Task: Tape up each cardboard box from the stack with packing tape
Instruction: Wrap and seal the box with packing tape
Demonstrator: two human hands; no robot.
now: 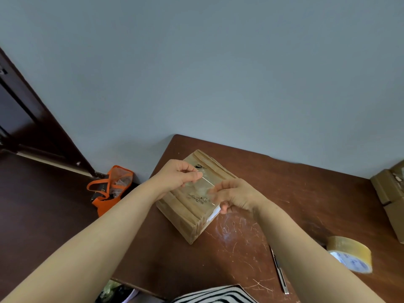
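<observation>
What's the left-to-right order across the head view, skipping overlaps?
orange bag → left hand → tape strip → right hand → pen-like tool → tape roll → cardboard boxes

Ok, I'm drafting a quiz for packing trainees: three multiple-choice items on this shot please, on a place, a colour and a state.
1. Where is the tape roll? A) on the table, right of the box B) atop the box C) on the floor
2. The bag beside the table is: A) blue B) orange C) green
3. The left hand and right hand are: A) flat on the table B) pinching a clear tape strip over the box C) gripping the roll
Answers: 1 A, it sits on the wood by the right forearm; 2 B, its fabric is orange; 3 B, the strip stretches between both hands.
</observation>
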